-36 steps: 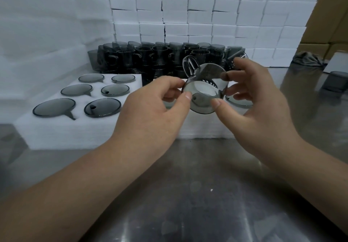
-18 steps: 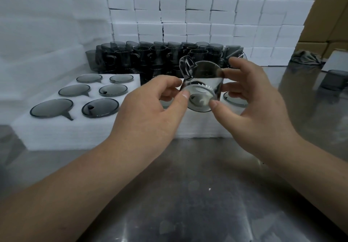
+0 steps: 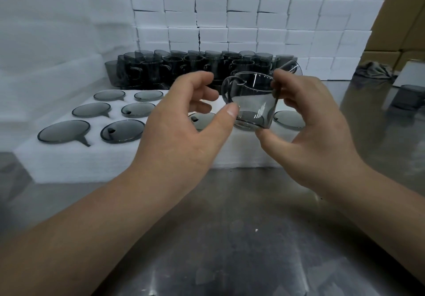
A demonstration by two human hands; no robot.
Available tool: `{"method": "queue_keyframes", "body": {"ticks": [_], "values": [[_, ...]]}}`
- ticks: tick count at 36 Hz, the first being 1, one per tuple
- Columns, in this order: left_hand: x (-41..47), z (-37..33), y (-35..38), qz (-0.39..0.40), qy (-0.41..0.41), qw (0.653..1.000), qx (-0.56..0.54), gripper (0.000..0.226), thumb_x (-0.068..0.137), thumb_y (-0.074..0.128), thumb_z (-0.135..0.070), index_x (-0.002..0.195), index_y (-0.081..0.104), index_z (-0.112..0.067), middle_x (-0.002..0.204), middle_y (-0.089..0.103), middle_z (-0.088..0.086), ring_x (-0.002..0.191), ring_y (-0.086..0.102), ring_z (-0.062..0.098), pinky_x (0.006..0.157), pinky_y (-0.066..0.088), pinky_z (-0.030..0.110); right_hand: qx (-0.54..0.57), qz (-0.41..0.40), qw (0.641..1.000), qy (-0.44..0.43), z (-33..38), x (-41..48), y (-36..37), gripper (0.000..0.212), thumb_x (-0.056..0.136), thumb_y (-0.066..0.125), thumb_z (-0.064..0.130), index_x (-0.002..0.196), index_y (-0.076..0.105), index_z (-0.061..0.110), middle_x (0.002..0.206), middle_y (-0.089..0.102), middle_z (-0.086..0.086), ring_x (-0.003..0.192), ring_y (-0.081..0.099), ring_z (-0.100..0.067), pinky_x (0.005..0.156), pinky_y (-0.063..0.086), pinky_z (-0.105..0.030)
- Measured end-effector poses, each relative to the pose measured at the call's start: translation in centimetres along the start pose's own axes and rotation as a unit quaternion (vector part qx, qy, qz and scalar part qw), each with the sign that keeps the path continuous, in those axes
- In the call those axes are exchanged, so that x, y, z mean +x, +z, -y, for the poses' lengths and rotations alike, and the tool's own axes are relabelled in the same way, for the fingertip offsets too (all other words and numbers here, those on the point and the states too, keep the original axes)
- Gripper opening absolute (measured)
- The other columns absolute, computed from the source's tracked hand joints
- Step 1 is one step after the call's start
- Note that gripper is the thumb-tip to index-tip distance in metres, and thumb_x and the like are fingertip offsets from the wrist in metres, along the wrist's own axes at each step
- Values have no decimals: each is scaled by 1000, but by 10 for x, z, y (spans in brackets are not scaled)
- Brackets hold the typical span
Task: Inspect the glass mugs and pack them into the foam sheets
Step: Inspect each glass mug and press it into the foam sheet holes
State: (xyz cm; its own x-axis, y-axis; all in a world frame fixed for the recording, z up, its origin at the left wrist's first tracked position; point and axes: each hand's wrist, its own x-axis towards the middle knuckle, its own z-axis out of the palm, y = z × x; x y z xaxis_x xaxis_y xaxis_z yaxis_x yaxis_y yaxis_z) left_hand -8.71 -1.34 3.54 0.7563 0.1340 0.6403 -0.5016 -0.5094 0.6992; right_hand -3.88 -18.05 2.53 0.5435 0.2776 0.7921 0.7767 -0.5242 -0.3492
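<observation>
I hold a smoky grey glass mug (image 3: 253,102) upright above the white foam sheet (image 3: 128,160), its handle turned to the left. My right hand (image 3: 312,120) grips it, fingers on the rim and far wall, thumb under the base. My left hand (image 3: 190,127) has its thumb tip against the mug's lower left wall, with the other fingers curled near the handle. Several mugs (image 3: 119,131) sit upside down in the sheet's pockets, only their bases showing.
A crowd of loose dark mugs (image 3: 197,67) stands behind the foam sheet. White foam blocks (image 3: 241,14) are stacked as a wall at the back and left. Cardboard boxes (image 3: 404,19) rise at the right. One lone mug (image 3: 409,96) stands on the steel table (image 3: 230,238).
The mug has turned from lying tilted with its base toward me to standing upright. Both hands shifted slightly with it.
</observation>
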Motion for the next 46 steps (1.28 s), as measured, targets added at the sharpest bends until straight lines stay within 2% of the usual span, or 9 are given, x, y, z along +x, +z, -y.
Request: {"method": "queue_keyframes", "body": {"ticks": [8,13,19,24,28,32,38,44,46], "values": [[-1,5,2,69,-16,997,16,84,62,60,-56,138,25,-46,110,47,-38,103,46,-16,78,35,-1,141,14,990,14,2,1,4,61,70,61,7,118,39,36,120,50,7,116,53,-7,100,41,-23],[-2,8,3,111,-12,994,2,96,59,63,-58,142,17,-45,107,44,-43,104,39,-27,82,27,-8,200,25,979,33,4,-1,5,62,70,61,8,119,38,37,125,50,7,118,52,-7,101,43,-30],[-5,4,3,153,-2,986,-60,93,63,61,-52,144,17,-39,123,52,-24,118,43,-12,101,34,15,271,55,961,13,3,-2,8,60,74,60,-1,119,35,31,133,41,8,124,48,-8,101,42,-31],[-3,1,0,121,-2,985,-120,68,71,52,-48,134,30,-36,118,59,-6,115,53,7,100,41,38,219,66,973,16,2,-2,6,62,79,63,11,127,30,32,129,45,13,124,48,-8,104,41,-32],[-1,0,0,111,-9,987,-115,73,71,52,-50,138,33,-27,118,58,-6,114,54,7,98,44,39,155,73,985,25,2,-2,4,66,78,64,24,131,27,37,117,51,26,118,49,3,102,39,-19],[1,-1,-1,118,-14,986,-117,76,72,49,-52,138,38,-18,120,58,-4,115,53,9,100,42,39,146,81,985,37,3,-2,4,66,78,63,30,129,26,48,121,53,24,119,49,3,104,40,-33],[3,-1,-2,105,-10,988,-116,57,71,48,-51,125,50,-33,111,62,-3,107,57,10,96,45,36,136,94,985,55,1,-1,5,62,78,62,34,135,43,18,118,59,21,115,54,-4,100,42,-41],[3,4,0,108,-12,986,-124,40,67,54,-50,106,53,-46,95,62,-11,98,59,5,91,47,31,93,86,991,46,-3,-1,5,60,76,67,33,131,48,20,105,45,52,108,40,26,90,31,0],[3,5,0,108,-16,985,-131,38,66,56,-49,103,53,-45,99,62,-12,98,60,5,92,48,33,88,86,991,54,-3,-1,4,62,75,70,31,132,46,23,105,47,48,107,41,26,88,29,2]]}}
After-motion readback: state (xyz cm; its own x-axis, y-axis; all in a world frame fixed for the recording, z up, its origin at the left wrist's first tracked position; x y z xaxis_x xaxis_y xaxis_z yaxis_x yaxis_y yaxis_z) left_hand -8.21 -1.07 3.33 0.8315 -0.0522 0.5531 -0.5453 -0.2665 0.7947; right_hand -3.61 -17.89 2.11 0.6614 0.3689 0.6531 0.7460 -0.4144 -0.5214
